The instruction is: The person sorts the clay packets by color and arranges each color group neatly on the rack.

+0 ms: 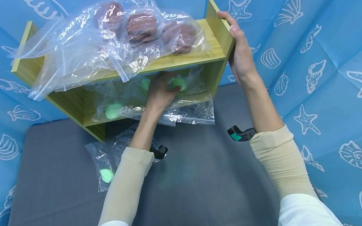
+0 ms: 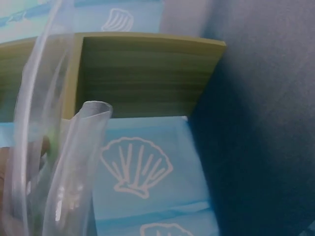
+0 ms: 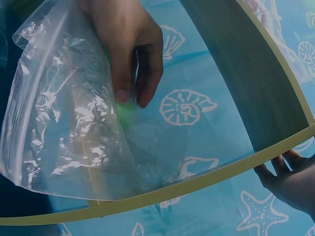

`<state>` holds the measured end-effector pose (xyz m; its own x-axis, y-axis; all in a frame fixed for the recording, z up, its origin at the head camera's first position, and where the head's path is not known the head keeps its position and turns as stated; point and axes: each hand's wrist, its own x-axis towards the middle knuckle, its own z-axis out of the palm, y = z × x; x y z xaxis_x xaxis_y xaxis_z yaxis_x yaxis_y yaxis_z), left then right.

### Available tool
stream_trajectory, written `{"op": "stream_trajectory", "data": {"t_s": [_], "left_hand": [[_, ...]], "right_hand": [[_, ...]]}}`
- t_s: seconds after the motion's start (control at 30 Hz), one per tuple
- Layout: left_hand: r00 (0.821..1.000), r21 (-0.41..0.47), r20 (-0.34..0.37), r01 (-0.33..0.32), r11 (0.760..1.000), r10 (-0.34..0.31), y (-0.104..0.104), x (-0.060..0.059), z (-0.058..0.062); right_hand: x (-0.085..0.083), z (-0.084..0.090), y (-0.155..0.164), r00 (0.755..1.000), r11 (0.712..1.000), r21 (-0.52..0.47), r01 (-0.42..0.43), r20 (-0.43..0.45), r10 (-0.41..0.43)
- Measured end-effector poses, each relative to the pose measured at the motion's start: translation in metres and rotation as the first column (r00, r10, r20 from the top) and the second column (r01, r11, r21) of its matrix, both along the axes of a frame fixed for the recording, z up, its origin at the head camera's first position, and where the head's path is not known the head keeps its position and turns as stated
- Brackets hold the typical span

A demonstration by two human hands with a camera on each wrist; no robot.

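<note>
A light wooden two-level shelf stands at the back of a grey table. My left hand reaches into the lower level and grips a green lump through a clear plastic bag. In the right wrist view the left hand's fingertips pinch that green lump inside the bag. My right hand grips the shelf's right side panel; its fingers curl over the panel's edge. The left wrist view shows only bag film and the shelf's inside.
Clear bags with brown round pieces lie on the top level. Another green lump sits bagged at the lower level's left. A small bag with a green piece lies on the table by my left forearm. Blue shell-print cloth surrounds the table.
</note>
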<state>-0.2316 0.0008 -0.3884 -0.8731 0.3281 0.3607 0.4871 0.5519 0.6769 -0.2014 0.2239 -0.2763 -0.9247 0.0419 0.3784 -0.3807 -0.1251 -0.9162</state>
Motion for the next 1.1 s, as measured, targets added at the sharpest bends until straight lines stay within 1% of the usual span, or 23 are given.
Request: {"op": "stream_trajectory", "data": {"t_s": [0.13, 0.23, 0.37, 0.43, 0.5, 0.6, 0.67, 0.7, 0.77, 0.87, 0.93, 1.0, 1.1], "left_hand": [[0.999, 0.021, 0.023, 0.027, 0.999, -0.028, -0.001, -0.001, 0.004], [0.998, 0.076, 0.031, 0.048, 0.996, -0.051, -0.004, 0.000, 0.007], [0.997, 0.155, 0.019, 0.065, 0.986, -0.069, -0.009, 0.002, 0.011], [0.996, 0.211, 0.031, 0.075, 0.975, -0.084, -0.011, 0.004, 0.012], [0.993, 0.275, 0.042, 0.091, 0.957, -0.106, -0.013, 0.007, 0.012], [0.986, 0.376, 0.059, 0.124, 0.918, -0.157, -0.016, 0.014, 0.012], [0.982, 0.415, 0.054, 0.141, 0.899, -0.179, -0.019, 0.018, 0.012], [0.980, 0.429, 0.053, 0.149, 0.891, -0.189, -0.021, 0.021, 0.012], [0.979, 0.443, 0.047, 0.160, 0.882, -0.201, -0.024, 0.027, 0.012], [0.977, 0.450, 0.043, 0.168, 0.877, -0.209, -0.031, 0.038, 0.014], [0.977, 0.450, 0.038, 0.172, 0.876, -0.211, -0.036, 0.048, 0.016], [0.977, 0.448, 0.025, 0.178, 0.876, -0.211, -0.041, 0.062, 0.023], [0.980, 0.442, -0.015, 0.185, 0.878, -0.199, -0.050, 0.083, 0.032]], "right_hand": [[0.000, 0.000, 0.000, 1.000, 1.000, -0.007, -0.001, -0.004, 0.001], [0.001, 0.000, -0.001, 1.000, 1.000, -0.009, -0.001, -0.006, 0.001], [0.001, 0.000, -0.001, 1.000, 1.000, -0.008, 0.002, -0.008, -0.002], [0.001, 0.000, -0.001, 1.000, 1.000, -0.004, 0.005, -0.007, -0.005], [0.001, 0.000, 0.000, 1.000, 1.000, 0.003, 0.006, -0.006, -0.006], [0.001, 0.001, 0.002, 1.000, 1.000, 0.024, 0.004, 0.009, -0.005], [0.000, 0.001, 0.003, 1.000, 0.999, 0.038, -0.002, 0.025, 0.001], [0.000, 0.002, 0.004, 0.999, 0.999, 0.042, -0.006, 0.035, 0.005], [-0.001, 0.002, 0.006, 0.999, 0.998, 0.055, -0.022, 0.033, 0.020], [0.000, 0.002, 0.008, 0.999, 0.997, 0.063, -0.047, 0.019, 0.046], [0.001, 0.003, 0.009, 0.998, 0.996, 0.056, -0.064, 0.019, 0.063], [0.002, 0.004, 0.008, 0.997, 0.997, 0.037, -0.075, 0.031, 0.074], [0.002, 0.005, 0.008, 0.995, 0.996, 0.006, -0.087, 0.050, 0.086]]}}
